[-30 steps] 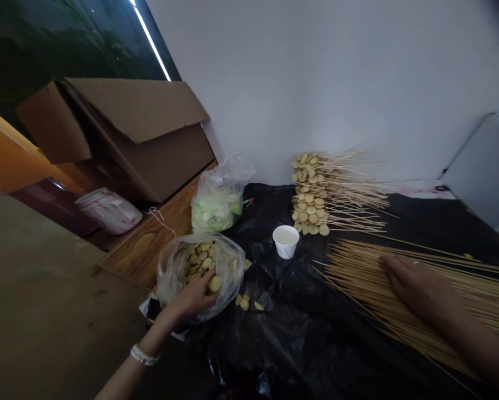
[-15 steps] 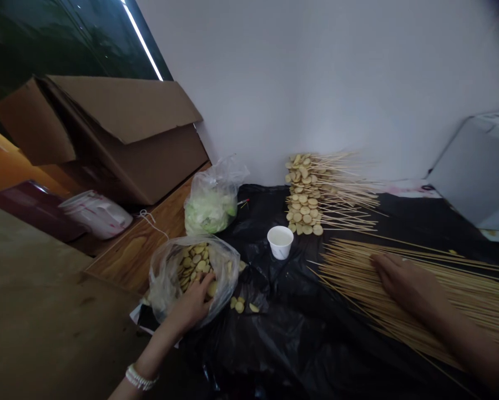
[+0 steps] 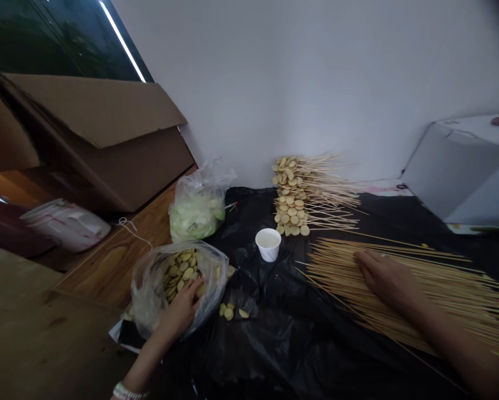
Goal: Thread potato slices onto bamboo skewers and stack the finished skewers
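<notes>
On the left, my left hand reaches into an open clear plastic bag. Its bent fingers close on a potato slice among the many potato slices there; the fingertips are partly hidden. My right hand lies on a broad spread of bamboo skewers, its fingers together and bent down, closed at a skewer. Behind it, loaded skewers are stacked with their potato slices to the left and bare sticks to the right. A few loose potato slices lie beside the bag.
A white cup stands on the black plastic sheet between my hands. Behind the potato bag sits a bag of pale green vegetables. A cardboard box and a white bucket are at left, a white box at right.
The whole view has shifted, so things appear further left. Both hands stay at nearly the same places, the left in the bag and the right on the skewers.
</notes>
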Demonstrator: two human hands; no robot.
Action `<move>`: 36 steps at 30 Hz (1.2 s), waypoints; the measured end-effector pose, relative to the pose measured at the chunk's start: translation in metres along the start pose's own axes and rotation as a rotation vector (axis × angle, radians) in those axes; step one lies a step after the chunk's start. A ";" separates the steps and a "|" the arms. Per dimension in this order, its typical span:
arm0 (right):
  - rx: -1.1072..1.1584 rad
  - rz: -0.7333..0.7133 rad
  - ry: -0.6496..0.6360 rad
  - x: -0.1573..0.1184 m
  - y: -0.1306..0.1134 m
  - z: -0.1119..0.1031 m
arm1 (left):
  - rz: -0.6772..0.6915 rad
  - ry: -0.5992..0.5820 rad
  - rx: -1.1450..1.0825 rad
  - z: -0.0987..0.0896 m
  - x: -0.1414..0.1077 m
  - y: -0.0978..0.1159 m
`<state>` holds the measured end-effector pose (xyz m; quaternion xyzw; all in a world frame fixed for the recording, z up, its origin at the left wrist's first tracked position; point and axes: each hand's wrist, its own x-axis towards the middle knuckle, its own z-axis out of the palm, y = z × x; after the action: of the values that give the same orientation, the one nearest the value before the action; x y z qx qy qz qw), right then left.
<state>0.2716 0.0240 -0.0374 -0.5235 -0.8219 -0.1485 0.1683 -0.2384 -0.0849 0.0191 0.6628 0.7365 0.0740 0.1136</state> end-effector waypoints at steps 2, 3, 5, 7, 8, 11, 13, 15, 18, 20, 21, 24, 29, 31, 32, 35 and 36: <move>0.004 0.001 -0.006 0.001 -0.001 -0.002 | -0.036 0.009 0.057 0.001 -0.003 0.006; 0.010 0.004 -0.007 0.001 -0.001 -0.002 | -0.040 0.010 0.072 0.002 -0.004 0.009; 0.030 0.007 -0.005 0.001 -0.001 -0.003 | -0.018 0.005 0.078 0.002 -0.004 0.013; 0.051 0.005 -0.001 0.001 -0.001 -0.003 | 0.016 0.003 0.065 0.001 -0.003 0.016; 0.058 0.002 0.000 0.001 -0.001 -0.003 | 0.032 0.009 0.056 0.000 -0.002 0.018; 0.054 0.004 -0.014 0.001 -0.001 -0.003 | 0.045 0.047 0.040 -0.004 -0.001 0.024; 0.046 0.009 -0.028 0.002 -0.001 -0.004 | 0.028 0.065 0.043 -0.006 -0.001 0.029; 0.049 0.011 -0.030 0.002 -0.001 -0.004 | 0.012 0.076 0.048 -0.006 -0.002 0.031; 0.060 0.014 -0.016 0.002 -0.001 -0.003 | -0.021 0.091 0.074 -0.003 -0.002 0.027; 0.055 0.014 0.000 0.001 -0.002 -0.003 | -0.032 0.104 0.088 0.001 -0.001 0.022; 0.052 0.015 0.010 0.001 -0.002 -0.002 | -0.025 0.112 0.082 0.003 0.000 0.019; 0.058 0.012 0.022 0.001 -0.002 -0.002 | 0.011 0.142 0.014 0.004 0.001 0.011; 0.054 0.012 0.009 0.001 -0.002 -0.004 | -0.100 0.209 -0.114 -0.002 0.002 0.005; 0.040 0.014 0.002 0.002 -0.002 -0.004 | -0.146 0.250 -0.167 -0.005 0.003 0.003; 0.035 0.016 0.000 0.002 -0.003 -0.004 | -0.161 0.266 -0.198 -0.007 0.004 0.003; 0.036 0.017 0.002 0.001 -0.002 -0.003 | -0.250 0.263 -0.323 -0.010 0.005 0.001; 0.043 0.015 0.005 0.001 -0.002 -0.003 | -0.294 0.246 -0.380 -0.011 0.005 0.000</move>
<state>0.2694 0.0230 -0.0343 -0.5254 -0.8207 -0.1307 0.1826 -0.2416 -0.0796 0.0292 0.5017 0.8059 0.2736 0.1549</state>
